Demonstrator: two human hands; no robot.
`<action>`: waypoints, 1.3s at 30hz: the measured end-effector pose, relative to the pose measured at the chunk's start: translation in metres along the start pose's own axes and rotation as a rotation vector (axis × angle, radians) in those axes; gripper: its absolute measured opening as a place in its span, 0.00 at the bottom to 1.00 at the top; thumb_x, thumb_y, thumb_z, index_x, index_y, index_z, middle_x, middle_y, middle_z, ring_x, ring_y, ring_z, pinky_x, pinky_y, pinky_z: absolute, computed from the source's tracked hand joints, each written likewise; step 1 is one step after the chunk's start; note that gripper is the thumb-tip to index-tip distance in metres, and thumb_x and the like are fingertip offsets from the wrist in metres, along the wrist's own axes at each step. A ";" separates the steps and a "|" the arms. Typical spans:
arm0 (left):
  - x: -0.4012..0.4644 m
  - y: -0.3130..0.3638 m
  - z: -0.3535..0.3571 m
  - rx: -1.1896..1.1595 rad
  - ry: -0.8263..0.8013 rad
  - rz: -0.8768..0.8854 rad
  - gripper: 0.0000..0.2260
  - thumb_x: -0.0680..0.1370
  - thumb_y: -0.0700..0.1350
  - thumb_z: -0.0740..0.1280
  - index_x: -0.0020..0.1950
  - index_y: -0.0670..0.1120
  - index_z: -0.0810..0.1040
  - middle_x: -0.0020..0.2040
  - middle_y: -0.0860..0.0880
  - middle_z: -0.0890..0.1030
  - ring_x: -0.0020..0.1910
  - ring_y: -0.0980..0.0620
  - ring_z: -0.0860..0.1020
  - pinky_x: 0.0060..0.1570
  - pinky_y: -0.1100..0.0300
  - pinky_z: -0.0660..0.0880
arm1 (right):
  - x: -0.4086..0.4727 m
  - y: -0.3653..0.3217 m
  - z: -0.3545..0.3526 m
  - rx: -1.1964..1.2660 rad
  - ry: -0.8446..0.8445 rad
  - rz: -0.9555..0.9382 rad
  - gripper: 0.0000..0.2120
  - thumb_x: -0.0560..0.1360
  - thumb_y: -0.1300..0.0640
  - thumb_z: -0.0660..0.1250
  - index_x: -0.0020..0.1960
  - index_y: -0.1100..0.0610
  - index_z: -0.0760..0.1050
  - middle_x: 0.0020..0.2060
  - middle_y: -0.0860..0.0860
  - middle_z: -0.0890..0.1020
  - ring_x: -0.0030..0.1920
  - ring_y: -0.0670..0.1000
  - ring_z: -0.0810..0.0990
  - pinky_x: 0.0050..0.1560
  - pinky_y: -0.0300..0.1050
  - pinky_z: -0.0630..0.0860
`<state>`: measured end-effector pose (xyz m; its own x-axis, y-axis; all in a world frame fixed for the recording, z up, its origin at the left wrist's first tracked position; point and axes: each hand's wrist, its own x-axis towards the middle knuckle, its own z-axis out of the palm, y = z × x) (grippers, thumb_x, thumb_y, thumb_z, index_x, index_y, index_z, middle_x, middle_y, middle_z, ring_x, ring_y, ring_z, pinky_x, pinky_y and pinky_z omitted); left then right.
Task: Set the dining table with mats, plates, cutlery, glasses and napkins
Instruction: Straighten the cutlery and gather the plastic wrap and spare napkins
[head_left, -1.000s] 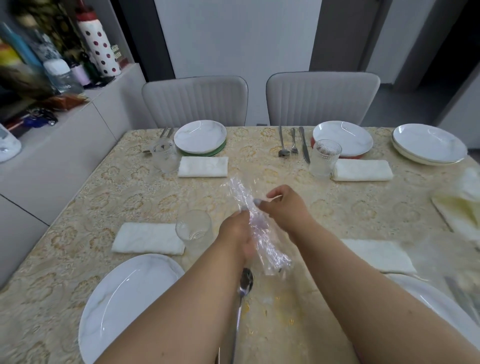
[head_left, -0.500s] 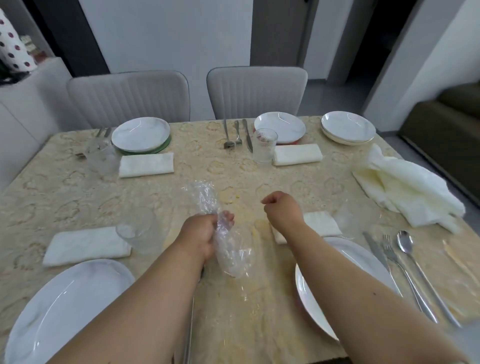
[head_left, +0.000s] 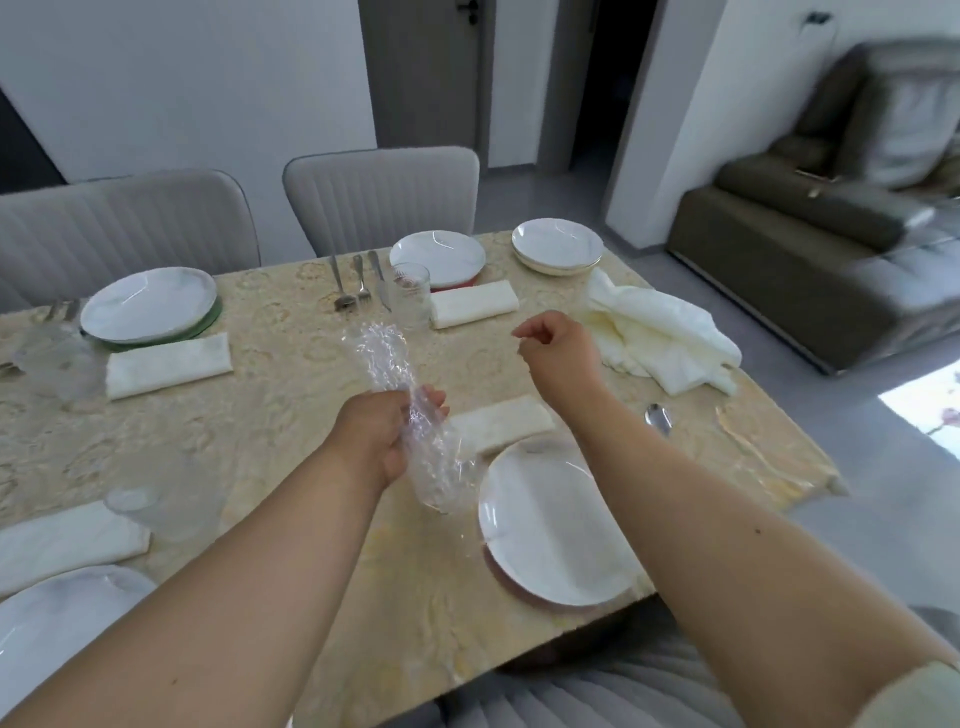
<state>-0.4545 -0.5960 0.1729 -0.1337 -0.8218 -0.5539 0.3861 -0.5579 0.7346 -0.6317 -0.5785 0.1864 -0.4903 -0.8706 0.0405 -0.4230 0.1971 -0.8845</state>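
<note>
My left hand (head_left: 382, 441) grips a crumpled clear plastic wrapper (head_left: 410, 415) above the middle of the table. My right hand (head_left: 558, 356) hovers further right with curled fingers and holds nothing. Below it lie a white plate (head_left: 550, 525) on a mat and a folded napkin (head_left: 501, 423). A spoon (head_left: 658, 418) lies right of my right forearm. At the far side stand two set places: a plate (head_left: 148, 304) on a green mat with a napkin (head_left: 169, 364), and a plate (head_left: 437, 257) with cutlery (head_left: 358, 283), a glass (head_left: 410, 293) and a napkin (head_left: 474, 303).
A stack of spare plates (head_left: 557, 244) sits at the far right corner, with a heap of loose napkins (head_left: 660, 332) beside it. A glass (head_left: 166, 499), napkin (head_left: 67, 540) and plate (head_left: 62, 629) lie near left. Two grey chairs (head_left: 382, 195) stand behind the table; a sofa (head_left: 831, 218) is right.
The view has swung right. My right hand has let go of the plastic wrapper and moved right, away from it; my left hand still holds the wrapper.
</note>
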 end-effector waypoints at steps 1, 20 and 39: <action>-0.004 -0.003 0.008 -0.007 -0.017 -0.003 0.08 0.80 0.29 0.58 0.42 0.36 0.69 0.43 0.40 0.79 0.41 0.46 0.80 0.40 0.54 0.81 | 0.002 0.006 -0.018 -0.006 0.049 0.028 0.09 0.72 0.62 0.61 0.46 0.50 0.76 0.37 0.44 0.78 0.36 0.45 0.75 0.35 0.39 0.68; -0.032 -0.086 0.217 -0.026 -0.118 0.085 0.11 0.81 0.32 0.58 0.62 0.31 0.71 0.35 0.40 0.83 0.35 0.47 0.83 0.41 0.53 0.82 | 0.145 0.238 -0.210 -0.184 -0.128 0.469 0.04 0.65 0.49 0.65 0.37 0.48 0.76 0.46 0.53 0.84 0.47 0.56 0.84 0.50 0.56 0.81; -0.057 -0.189 0.285 0.107 -0.030 -0.106 0.08 0.79 0.28 0.57 0.42 0.32 0.72 0.33 0.39 0.81 0.38 0.44 0.79 0.51 0.48 0.78 | 0.108 0.199 -0.238 0.009 -0.259 0.296 0.04 0.75 0.60 0.64 0.42 0.55 0.76 0.38 0.53 0.79 0.38 0.53 0.77 0.41 0.45 0.76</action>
<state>-0.7805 -0.4771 0.1771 -0.1964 -0.7600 -0.6195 0.2689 -0.6494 0.7114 -0.9497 -0.5263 0.1254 -0.3815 -0.8617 -0.3344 -0.2848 0.4538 -0.8444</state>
